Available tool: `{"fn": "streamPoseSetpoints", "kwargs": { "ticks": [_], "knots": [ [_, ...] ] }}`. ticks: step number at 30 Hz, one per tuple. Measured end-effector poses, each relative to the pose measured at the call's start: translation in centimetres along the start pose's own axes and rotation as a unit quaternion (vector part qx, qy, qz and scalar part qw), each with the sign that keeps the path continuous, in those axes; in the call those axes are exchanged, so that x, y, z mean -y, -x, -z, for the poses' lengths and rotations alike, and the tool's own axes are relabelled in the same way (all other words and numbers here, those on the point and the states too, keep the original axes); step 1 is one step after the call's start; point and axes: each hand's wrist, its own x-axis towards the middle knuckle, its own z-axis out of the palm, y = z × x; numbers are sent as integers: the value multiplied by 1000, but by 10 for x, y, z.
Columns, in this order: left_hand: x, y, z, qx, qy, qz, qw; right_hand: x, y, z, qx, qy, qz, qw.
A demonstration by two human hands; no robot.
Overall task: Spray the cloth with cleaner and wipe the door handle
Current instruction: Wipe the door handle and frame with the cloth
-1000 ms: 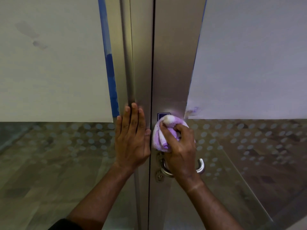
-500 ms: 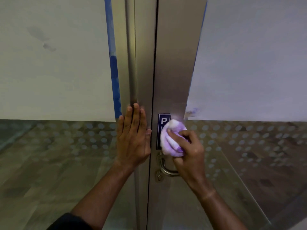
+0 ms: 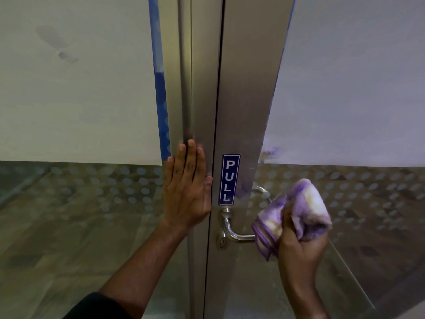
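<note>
A silver lever door handle [image 3: 236, 236] juts from the metal door frame, below a blue PULL sticker [image 3: 229, 180]. My right hand [image 3: 301, 247] grips a bunched purple and white cloth [image 3: 305, 210] at the outer end of the handle, covering that end. My left hand [image 3: 187, 187] presses flat, fingers straight, against the neighbouring metal frame to the left of the door gap. No cleaner bottle is in view.
Frosted glass panels [image 3: 76, 88] with a dotted band lie on both sides of the metal frame [image 3: 246, 88]. A keyhole [image 3: 222, 243] sits under the handle's base. A blue strip [image 3: 159, 77] runs down the left panel's edge.
My right hand has carried the cloth from over the sticker down and right to the handle's outer end, uncovering the PULL sticker. My left hand stays flat on the frame.
</note>
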Motion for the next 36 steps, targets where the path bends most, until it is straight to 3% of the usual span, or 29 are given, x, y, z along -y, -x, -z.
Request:
{"fn": "streamPoseSetpoints", "kwargs": {
  "ticks": [4, 11, 16, 19, 22, 25, 28, 31, 33, 36],
  "knots": [
    [0, 0, 0, -4, -1, -1, 1000, -9, 18, -9, 15, 22, -21, 999],
    [-1, 0, 2, -1, -2, 0, 1000, -15, 22, -38, 15, 195, -43, 980],
    [-1, -1, 2, -1, -5, -1, 1000, -8, 24, -54, 12, 180, -1, 984],
    [-1, 1, 3, 2, -4, -3, 1000, -6, 28, -53, 20, 167, 74, 983],
    [-1, 0, 3, 1, -4, -1, 1000, -11, 25, -47, 5, 227, 217, 949],
    [-1, 0, 3, 0, -1, -1, 1000, -18, 16, -45, 82, 344, 296, 887],
    [-1, 0, 2, -2, -2, -6, 1000, -29, 12, -36, 201, 436, 300, 824],
    [0, 0, 1, -3, -3, -4, 1000, -27, 6, -22, 279, 433, 297, 804],
    [0, 0, 1, -5, -1, -5, 1000, -24, 0, -18, 291, 443, 301, 793],
    [0, 1, 0, -6, -2, -2, 1000, -26, -7, -23, 242, 490, 331, 770]
  ]
}}
